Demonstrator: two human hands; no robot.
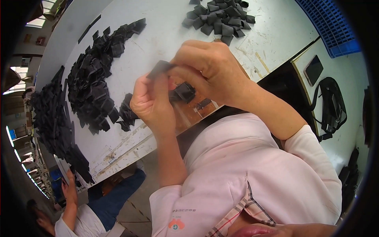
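Between my two hands is a small folded piece of black fabric, raised above the near edge of the white table. My left hand pinches it from below with thumb and fingers, slightly smeared by motion. From the right, my right hand has its curled fingers and thumb closed on the same piece. Under the hands, another black folded piece rests by a brown board at the table edge. A few loose black pieces lie just left of my left hand.
Large heaps of black pieces and black strips cover the left side. Another pile lies at the far side. A blue crate, phone and black mesh bag are right. Another person sits lower left.
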